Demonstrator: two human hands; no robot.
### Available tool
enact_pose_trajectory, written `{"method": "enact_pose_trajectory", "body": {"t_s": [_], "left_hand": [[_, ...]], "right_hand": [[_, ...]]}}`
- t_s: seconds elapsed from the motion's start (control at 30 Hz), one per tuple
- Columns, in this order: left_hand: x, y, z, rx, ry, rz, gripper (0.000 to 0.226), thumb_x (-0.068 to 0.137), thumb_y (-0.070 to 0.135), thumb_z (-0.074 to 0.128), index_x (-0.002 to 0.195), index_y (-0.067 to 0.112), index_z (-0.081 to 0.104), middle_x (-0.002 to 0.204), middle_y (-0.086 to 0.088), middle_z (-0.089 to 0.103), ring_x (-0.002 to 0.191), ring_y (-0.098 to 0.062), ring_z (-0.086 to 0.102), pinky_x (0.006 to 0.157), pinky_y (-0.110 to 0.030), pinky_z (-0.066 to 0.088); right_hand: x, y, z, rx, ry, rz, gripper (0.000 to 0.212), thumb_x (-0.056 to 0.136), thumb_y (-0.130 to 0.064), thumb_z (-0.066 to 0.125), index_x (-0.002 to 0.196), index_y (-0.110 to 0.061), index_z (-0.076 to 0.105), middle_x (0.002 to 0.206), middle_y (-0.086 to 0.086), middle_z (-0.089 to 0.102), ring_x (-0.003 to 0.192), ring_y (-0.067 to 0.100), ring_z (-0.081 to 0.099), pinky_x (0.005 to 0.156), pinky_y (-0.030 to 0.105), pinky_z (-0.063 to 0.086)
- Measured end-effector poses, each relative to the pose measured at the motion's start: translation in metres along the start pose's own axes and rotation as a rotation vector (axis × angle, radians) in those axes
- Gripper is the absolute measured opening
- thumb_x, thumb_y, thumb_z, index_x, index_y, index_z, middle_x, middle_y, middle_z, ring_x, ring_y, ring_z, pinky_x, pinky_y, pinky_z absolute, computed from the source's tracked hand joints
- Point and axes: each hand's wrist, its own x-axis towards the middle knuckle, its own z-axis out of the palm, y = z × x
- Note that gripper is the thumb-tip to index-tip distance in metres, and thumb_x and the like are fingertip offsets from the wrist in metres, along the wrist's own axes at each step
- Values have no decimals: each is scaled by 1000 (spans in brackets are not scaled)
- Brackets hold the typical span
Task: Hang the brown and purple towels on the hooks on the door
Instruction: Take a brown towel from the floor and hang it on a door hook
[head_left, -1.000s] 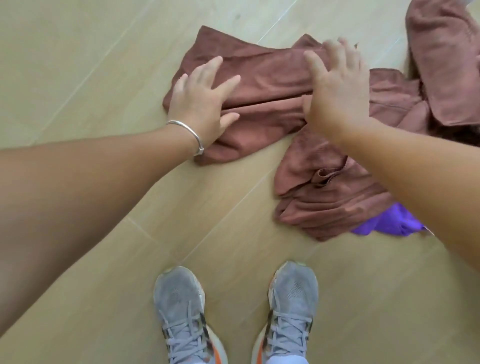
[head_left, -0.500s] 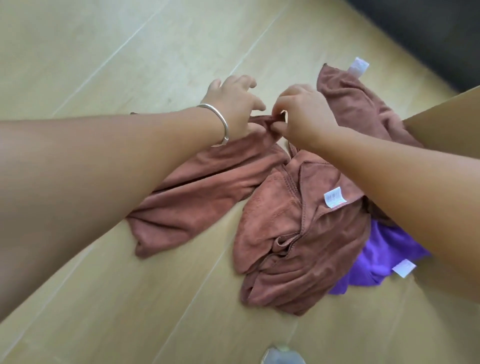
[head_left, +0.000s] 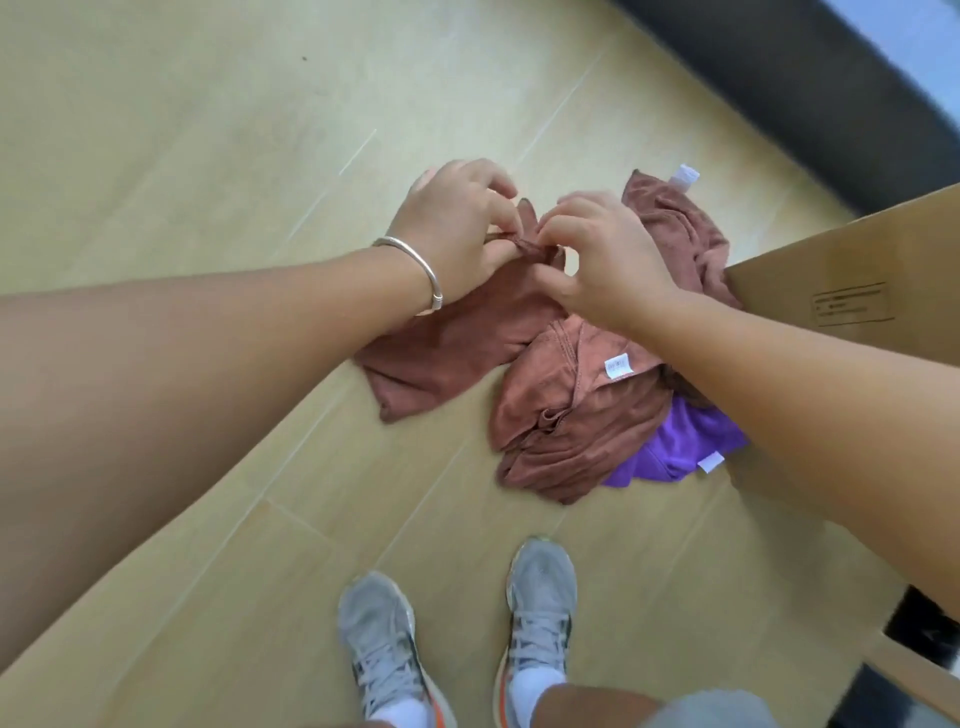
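Pale wood floor (head_left: 208, 130) underfoot, a cardboard box (head_left: 857, 280) at the right edge. A heap of brown towels (head_left: 571, 415) lies on the floor, the purple towel (head_left: 680, 447) peeking out beneath it beside the box. One brown towel (head_left: 457, 353) trails from both hands: left hand (head_left: 457, 234) and right hand (head_left: 608, 249) each pinch its bunched corner, fingers curled tight. Grey sneakers (head_left: 540, 587) below.
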Motion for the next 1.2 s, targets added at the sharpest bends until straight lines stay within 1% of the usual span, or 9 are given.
{"method": "enact_pose_trajectory", "body": {"t_s": [0.27, 0.47, 0.6, 0.77, 0.9, 1.0, 1.07, 1.13, 1.2], "left_hand": [[-60, 35, -211, -13, 133, -73, 18, 86, 35, 66, 88, 19, 74, 116, -1, 61, 112, -24, 52, 97, -39, 39], [-96, 29, -338, 134, 228, -148, 14, 89, 27, 62, 94, 16, 68, 120, -1, 59, 117, -25, 48, 105, -38, 30], [-128, 28, -394, 155, 321, -215, 14, 90, 24, 57, 95, 14, 65, 118, -1, 59, 112, -26, 49, 106, -42, 29], [-169, 21, -451, 175, 455, -263, 19, 87, 23, 55, 96, 10, 65, 111, -6, 62, 107, -29, 54, 98, -42, 39], [-206, -4, -497, 177, 610, -403, 23, 87, 25, 53, 97, 9, 66, 109, -8, 62, 104, -29, 55, 94, -42, 41], [-236, -29, -528, 204, 726, -502, 21, 89, 24, 54, 99, 10, 66, 109, -9, 60, 106, -28, 54, 93, -34, 40], [-260, -43, -546, 204, 810, -582, 20, 90, 25, 55, 101, 12, 66, 112, -9, 60, 109, -26, 53, 93, -28, 38], [-289, -53, -559, 218, 854, -644, 20, 89, 25, 56, 102, 13, 67, 113, -9, 59, 109, -25, 53, 92, -26, 37], [-323, -58, -568, 237, 867, -693, 20, 88, 24, 57, 101, 12, 67, 114, -10, 59, 109, -26, 53, 92, -26, 38]], "right_hand": [[40, -168, -111, 248, 85, -12, 20, 77, -29, 62, 93, -18, 62, 95, -5, 65, 105, 22, 54, 88, 38, 45], [82, -269, -158, 161, 34, -95, 14, 77, -22, 57, 69, -13, 53, 67, -3, 52, 81, 25, 45, 73, 43, 43], [97, -319, -174, 148, -93, -196, 13, 78, -25, 54, 72, -14, 55, 72, -5, 55, 91, 22, 49, 75, 38, 43], [107, -361, -175, -4, -176, -268, 13, 81, -20, 56, 70, -20, 48, 63, 2, 55, 75, 29, 49, 70, 27, 23], [119, -392, -167, -187, -160, -240, 16, 85, -21, 49, 70, -24, 50, 71, -1, 57, 85, 29, 52, 77, 32, 30], [137, -426, -167, -307, -139, -224, 23, 91, -23, 44, 95, -23, 66, 98, 4, 63, 101, 28, 50, 84, 36, 35], [148, -451, -171, -316, -68, -238, 29, 95, -25, 39, 108, -18, 64, 107, 8, 61, 106, 31, 49, 89, 40, 37], [153, -477, -178, -238, 31, -259, 25, 97, -22, 35, 104, -12, 57, 99, 10, 61, 97, 33, 51, 85, 41, 37], [151, -497, -183, -108, 90, -274, 17, 99, -20, 33, 94, -12, 47, 74, 5, 55, 74, 31, 48, 72, 37, 32]]}}
